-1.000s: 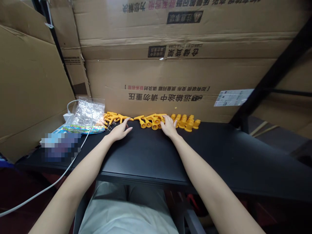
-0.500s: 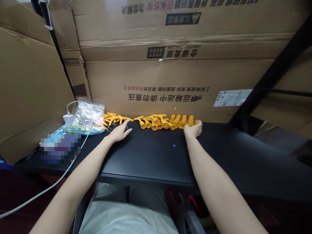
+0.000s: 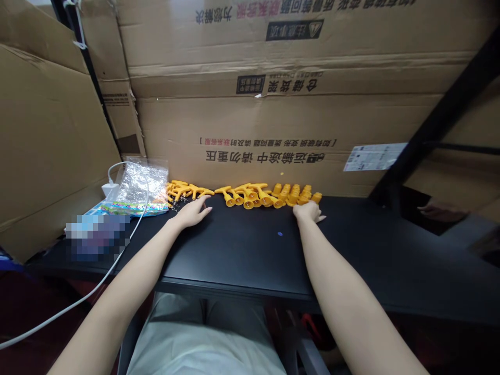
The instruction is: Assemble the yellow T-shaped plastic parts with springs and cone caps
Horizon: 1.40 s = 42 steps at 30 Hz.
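My left hand (image 3: 192,212) rests on the black table with thumb and forefinger apart, nothing visible in it. Just beyond its fingertips lie yellow branch-shaped plastic pieces (image 3: 201,190). To the right of them is a cluster of yellow trumpet-shaped pieces (image 3: 248,203) with flared ends towards me. My right hand (image 3: 308,212) is low at the near side of several stepped yellow cup-like pieces (image 3: 296,194), standing in rows. One finger sticks out to the right; the other fingers are partly hidden by the hand, and I see nothing held.
A clear plastic bag (image 3: 142,179) and a colourful packet (image 3: 133,208) lie at the left. A white cable (image 3: 117,260) with a plug (image 3: 110,190) runs over the table edge. Cardboard (image 3: 253,120) stands behind the table (image 3: 234,250), and a black post (image 3: 433,114) slants at the right.
My right hand has drawn slightly back towards me from the stepped yellow pieces, which now show more fully. Its fingers have shifted lower. My left hand stays nearly in place.
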Tool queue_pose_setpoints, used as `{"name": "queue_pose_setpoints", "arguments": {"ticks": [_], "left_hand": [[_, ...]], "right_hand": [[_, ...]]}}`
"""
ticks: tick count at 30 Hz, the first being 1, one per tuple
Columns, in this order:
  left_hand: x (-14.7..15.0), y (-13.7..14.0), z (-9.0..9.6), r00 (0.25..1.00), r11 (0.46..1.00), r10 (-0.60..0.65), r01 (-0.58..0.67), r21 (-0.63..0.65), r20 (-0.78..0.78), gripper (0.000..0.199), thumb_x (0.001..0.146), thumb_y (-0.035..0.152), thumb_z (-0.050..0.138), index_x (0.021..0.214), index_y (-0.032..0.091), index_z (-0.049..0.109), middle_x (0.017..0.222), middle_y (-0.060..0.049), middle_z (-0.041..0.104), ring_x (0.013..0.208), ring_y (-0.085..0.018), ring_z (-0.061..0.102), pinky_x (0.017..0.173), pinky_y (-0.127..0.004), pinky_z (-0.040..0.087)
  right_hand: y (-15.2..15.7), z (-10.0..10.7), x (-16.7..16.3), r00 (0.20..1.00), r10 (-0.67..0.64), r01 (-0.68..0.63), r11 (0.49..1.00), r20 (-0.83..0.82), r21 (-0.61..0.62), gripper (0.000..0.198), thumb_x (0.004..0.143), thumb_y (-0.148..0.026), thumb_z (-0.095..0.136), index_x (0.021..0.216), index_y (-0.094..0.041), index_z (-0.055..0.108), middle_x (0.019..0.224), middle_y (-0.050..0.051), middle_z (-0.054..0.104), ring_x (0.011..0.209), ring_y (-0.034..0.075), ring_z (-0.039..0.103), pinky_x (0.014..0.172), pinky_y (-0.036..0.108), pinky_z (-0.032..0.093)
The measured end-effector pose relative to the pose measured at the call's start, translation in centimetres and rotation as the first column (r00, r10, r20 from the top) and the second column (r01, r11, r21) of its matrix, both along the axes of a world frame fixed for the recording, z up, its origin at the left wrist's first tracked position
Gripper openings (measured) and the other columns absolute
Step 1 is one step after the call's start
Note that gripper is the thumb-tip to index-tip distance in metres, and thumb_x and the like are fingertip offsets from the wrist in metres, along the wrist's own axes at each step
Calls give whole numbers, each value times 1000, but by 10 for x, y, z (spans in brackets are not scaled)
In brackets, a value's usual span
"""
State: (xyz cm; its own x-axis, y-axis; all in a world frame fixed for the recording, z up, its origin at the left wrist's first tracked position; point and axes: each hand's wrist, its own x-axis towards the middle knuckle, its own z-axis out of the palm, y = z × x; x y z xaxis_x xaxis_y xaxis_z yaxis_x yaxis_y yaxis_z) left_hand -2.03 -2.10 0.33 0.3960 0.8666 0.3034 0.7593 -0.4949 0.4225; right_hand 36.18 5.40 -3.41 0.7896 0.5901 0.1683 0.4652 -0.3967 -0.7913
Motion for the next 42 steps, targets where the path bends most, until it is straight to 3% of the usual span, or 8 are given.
{"name": "queue_pose_setpoints", "arguments": {"ticks": [6,10,14,19,23,28,34,42], "left_hand": [[-1,3,-1,996,1000,10,-8,17,-89,38,90,36,44,120,17,59,97,-8,69,88,-21,64,82,-33,49],[0,2,1,991,1000,6,-4,15,-137,33,91,33,45,112,17,64,97,-8,71,87,-20,65,81,-31,48],[-1,3,2,987,1000,-12,15,18,-159,31,90,31,45,107,16,66,98,-8,71,86,-20,65,81,-30,48],[-3,7,-2,989,999,-11,17,40,-146,28,89,29,46,98,16,70,97,-8,72,86,-20,65,80,-29,48],[-4,10,-4,988,997,10,1,73,-152,26,88,24,47,86,15,71,88,-9,72,82,-21,64,78,-30,48],[-12,14,2,983,976,155,-136,172,-102,27,88,23,45,80,15,70,85,-10,71,81,-21,64,78,-31,48],[-40,33,10,895,854,446,-428,295,7,31,90,22,40,89,15,71,94,-12,70,93,-24,63,87,-34,47],[-43,69,-10,913,942,303,-243,233,-273,45,83,7,43,119,23,63,134,-11,55,125,-26,49,104,-45,39]], "right_hand": [[-8,6,-8,999,-35,28,982,32,185,41,75,-13,50,114,-16,61,127,16,55,122,34,48,106,54,27],[-11,14,-17,989,4,-59,926,147,373,49,77,-13,44,125,-18,54,129,13,49,124,30,46,105,48,32],[-9,26,-38,943,156,-286,832,294,476,52,81,-17,42,133,-12,47,125,18,48,124,27,45,106,41,33],[-9,32,-85,823,376,-563,641,426,522,41,85,-24,48,124,-10,50,124,21,53,119,27,49,105,42,35],[-17,19,-126,662,628,-746,495,410,445,33,82,-31,55,113,-18,54,111,13,64,104,24,61,94,40,47],[-32,2,-157,414,828,-910,363,379,201,27,79,-27,61,104,-18,61,107,9,68,99,24,64,90,39,49],[-40,3,-159,301,906,-942,331,297,-52,27,79,-26,64,105,-18,64,108,8,69,99,23,64,91,37,47],[-43,8,-158,195,921,-954,257,337,-153,24,82,-25,61,104,-16,62,103,8,68,95,21,63,86,33,47]]}}
